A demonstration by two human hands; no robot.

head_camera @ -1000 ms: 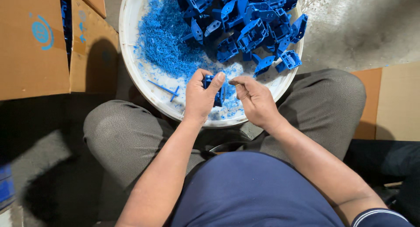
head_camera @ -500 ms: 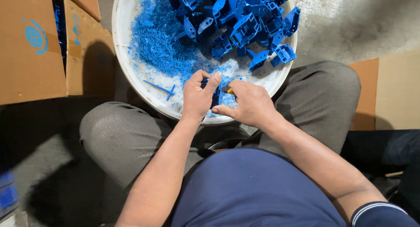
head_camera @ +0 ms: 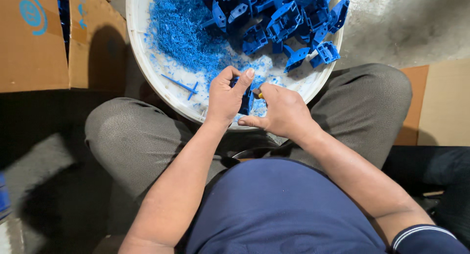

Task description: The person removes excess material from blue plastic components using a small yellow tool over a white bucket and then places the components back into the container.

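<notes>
Person seated, knees apart, a white round tub [head_camera: 161, 82] resting between the thighs. Left hand [head_camera: 226, 95] grips a small blue plastic part [head_camera: 246, 101] over the near rim of the tub, thumb and fingers wrapped closely round it. Right hand [head_camera: 280, 112] is closed round a small tool, only a yellowish bit [head_camera: 261, 95] showing at the fingertips, its tip meeting the part. Judgement: the part looks like a light, stiff moulded piece with thin edges; unlikely to bend, probably safest pinched across its flat sides, clear of the edge being worked. Smooth plastic could slip in a loose grip. The tub holds a heap of blue shavings [head_camera: 183, 31] on the far left and a pile of like blue parts [head_camera: 284, 21] on the far right; a thin blue sprue [head_camera: 180, 84] lies near the left wall. Cardboard boxes [head_camera: 34, 43] stand to the left. Hidden: most of the held part, the tool's blade and type, and the far rim of the tub, cut off at the frame top.
</notes>
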